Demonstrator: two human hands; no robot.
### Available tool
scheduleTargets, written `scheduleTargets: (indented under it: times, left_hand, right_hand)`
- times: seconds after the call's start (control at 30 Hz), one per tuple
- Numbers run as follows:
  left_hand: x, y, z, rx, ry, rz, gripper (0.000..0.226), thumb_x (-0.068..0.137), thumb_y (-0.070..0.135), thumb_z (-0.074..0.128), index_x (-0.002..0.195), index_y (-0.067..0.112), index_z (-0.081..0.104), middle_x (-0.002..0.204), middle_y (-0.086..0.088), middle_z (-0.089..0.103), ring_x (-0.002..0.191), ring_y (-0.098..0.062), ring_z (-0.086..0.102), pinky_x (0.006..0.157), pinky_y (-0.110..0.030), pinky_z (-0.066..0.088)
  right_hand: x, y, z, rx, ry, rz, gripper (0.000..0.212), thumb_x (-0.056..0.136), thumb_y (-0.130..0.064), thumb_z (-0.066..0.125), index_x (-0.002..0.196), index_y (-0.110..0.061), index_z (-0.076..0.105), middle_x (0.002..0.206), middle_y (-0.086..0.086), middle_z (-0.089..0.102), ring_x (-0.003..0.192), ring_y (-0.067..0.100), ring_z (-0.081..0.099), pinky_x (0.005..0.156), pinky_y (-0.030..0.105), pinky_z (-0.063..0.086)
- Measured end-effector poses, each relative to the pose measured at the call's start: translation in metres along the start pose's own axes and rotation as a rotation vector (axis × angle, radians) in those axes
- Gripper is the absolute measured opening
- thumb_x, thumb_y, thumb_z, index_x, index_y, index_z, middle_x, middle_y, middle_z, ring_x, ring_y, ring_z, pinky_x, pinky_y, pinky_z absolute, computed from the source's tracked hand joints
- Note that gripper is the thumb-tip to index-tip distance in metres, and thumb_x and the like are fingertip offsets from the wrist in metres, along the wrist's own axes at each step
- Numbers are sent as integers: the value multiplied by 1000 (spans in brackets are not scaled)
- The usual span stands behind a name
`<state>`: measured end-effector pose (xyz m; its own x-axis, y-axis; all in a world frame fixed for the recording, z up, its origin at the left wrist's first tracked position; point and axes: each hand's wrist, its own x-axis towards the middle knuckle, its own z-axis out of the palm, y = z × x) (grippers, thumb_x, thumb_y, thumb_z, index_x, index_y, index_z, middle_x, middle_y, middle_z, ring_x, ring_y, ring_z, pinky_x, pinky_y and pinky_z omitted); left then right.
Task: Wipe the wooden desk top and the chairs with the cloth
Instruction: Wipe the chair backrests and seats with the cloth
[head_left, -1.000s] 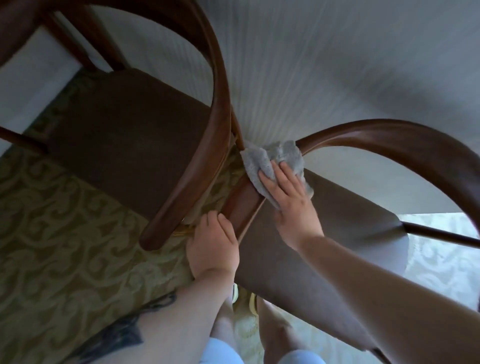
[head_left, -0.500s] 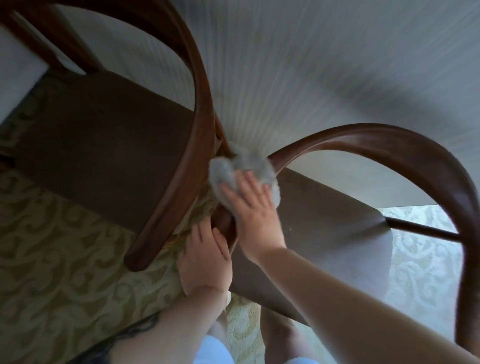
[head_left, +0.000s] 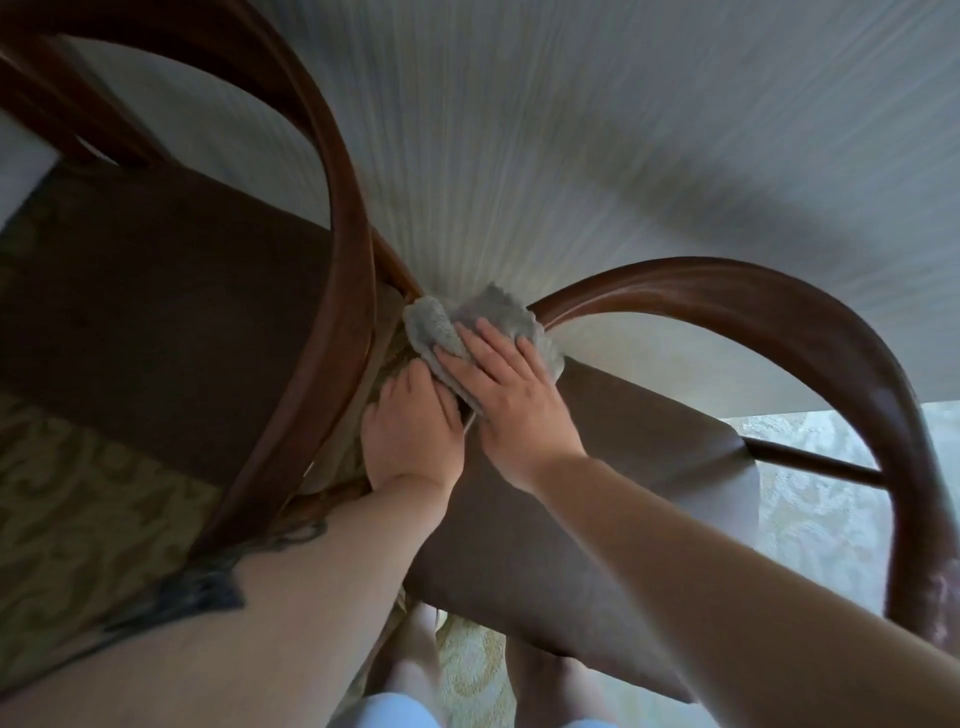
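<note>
On the left I see one chair (head_left: 171, 322). My left hand (head_left: 410, 431) grips the second chair's (head_left: 597, 467) arm; my right hand (head_left: 511, 384) presses the cloth (head_left: 457, 322) flat, fingers straight, against that arm. I'd judge chairs underway; the bench is out of view. No writing readable.

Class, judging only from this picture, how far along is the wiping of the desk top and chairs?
Done: nothing can be confirmed; no wiped surface shows a visible difference. In hand: the right hand presses the grey cloth onto the right chair where its curved arm meets the seat, while the left hand steadies it. Left: the left chair is untouched now; the desk top is out of view.
</note>
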<state>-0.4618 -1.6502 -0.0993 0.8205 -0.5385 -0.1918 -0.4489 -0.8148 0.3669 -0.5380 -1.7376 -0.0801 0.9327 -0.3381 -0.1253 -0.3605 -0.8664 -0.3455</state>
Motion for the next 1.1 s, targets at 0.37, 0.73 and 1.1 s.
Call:
scheduleTargets:
  times: [0.37, 0.73, 1.1]
  left_hand:
    - [0, 4, 3, 151, -61, -59, 26, 82, 22, 64, 105, 9, 61, 96, -10, 67, 87, -29, 63, 71, -37, 48]
    - [-1, 7, -1, 110, -80, -27, 31, 84, 30, 47, 101, 9, 61, 89, -10, 67, 80, -30, 64, 63, -38, 49]
    - [0, 6, 0, 25, -21, -28, 51, 93, 37, 11, 106, 15, 54, 92, -5, 61, 87, -27, 59, 72, -40, 46]
  right_hand:
    - [35, -10, -17, -31, -55, 26, 42, 96, -28, 38, 136, -29, 51, 143, -4, 46, 139, 18, 28, 117, 33, -5]
    - [50, -10, -20, -98, 35, 264, 34, 91, -32, 44, 115, -16, 62, 115, 5, 61, 118, 28, 48, 118, 42, 13]
    - [32, 15, -7, 3, 282, 370, 35, 93, -25, 43, 123, -17, 59, 133, 4, 55, 136, 25, 36, 120, 45, 6]
